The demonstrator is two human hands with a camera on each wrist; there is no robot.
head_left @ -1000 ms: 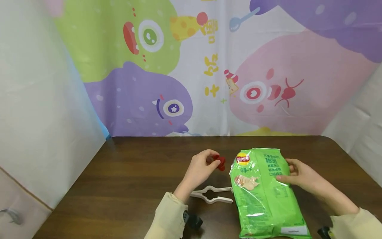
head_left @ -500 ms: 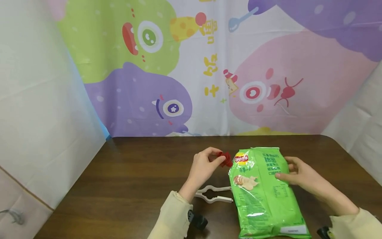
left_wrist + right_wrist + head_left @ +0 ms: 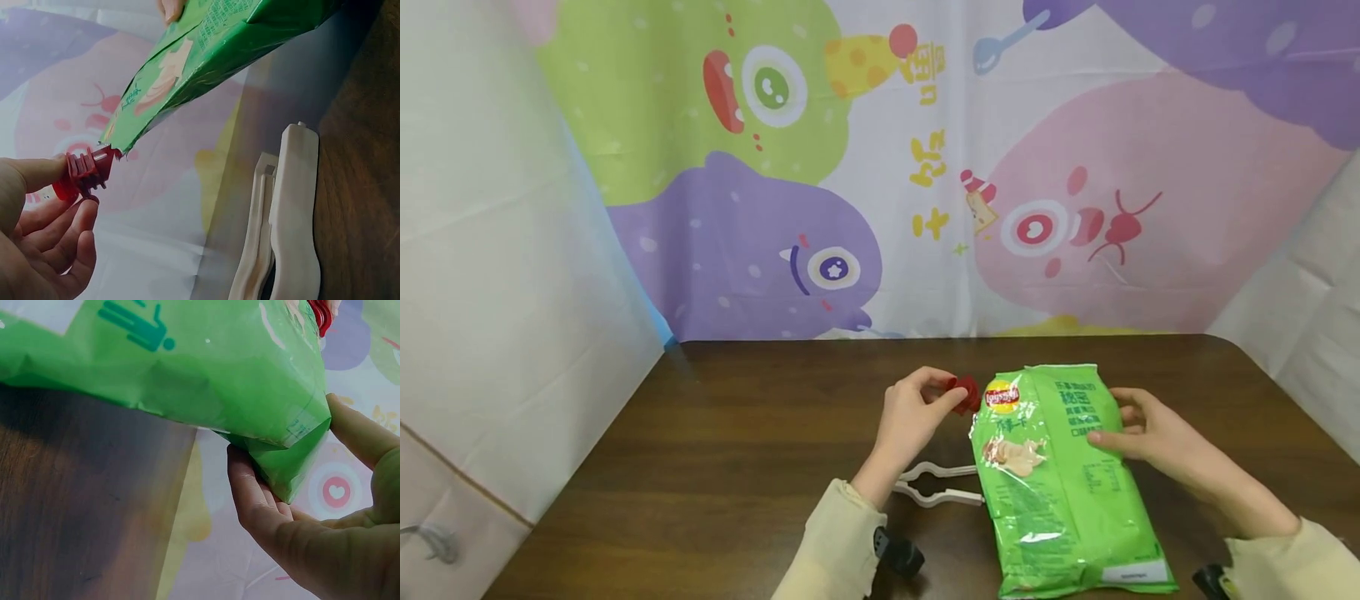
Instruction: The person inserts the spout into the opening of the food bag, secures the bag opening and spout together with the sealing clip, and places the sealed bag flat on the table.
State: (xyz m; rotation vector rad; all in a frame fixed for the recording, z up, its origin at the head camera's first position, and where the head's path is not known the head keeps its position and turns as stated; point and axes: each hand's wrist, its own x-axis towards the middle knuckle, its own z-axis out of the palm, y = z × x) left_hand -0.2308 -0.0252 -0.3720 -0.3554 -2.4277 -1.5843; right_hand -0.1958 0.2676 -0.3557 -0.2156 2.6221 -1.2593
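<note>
My left hand (image 3: 912, 419) pinches a red ribbed plastic spout (image 3: 87, 169) between thumb and fingers. The spout's narrow end meets the ragged upper-left corner of a green chip bag (image 3: 1075, 500); whether it sits inside the opening, I cannot tell. My right hand (image 3: 1172, 433) grips the bag's right edge, thumb on the printed face and fingers behind, plain in the right wrist view (image 3: 300, 525) too. Beneath the left hand lies a white plastic bag clip (image 3: 943, 498), its two arms spread apart, each with a curved bulge. Part of it is hidden behind the left wrist.
Everything is over a dark brown wooden table (image 3: 737, 467). A cartoon-printed curtain (image 3: 940, 292) hangs at its far edge, with white cloth (image 3: 497, 250) on the left side. A black wrist camera (image 3: 898, 552) is strapped to the left sleeve.
My left hand has moved right, bringing the red spout from a gap beside the bag to its upper-left corner. The right hand keeps its grip on the bag.
</note>
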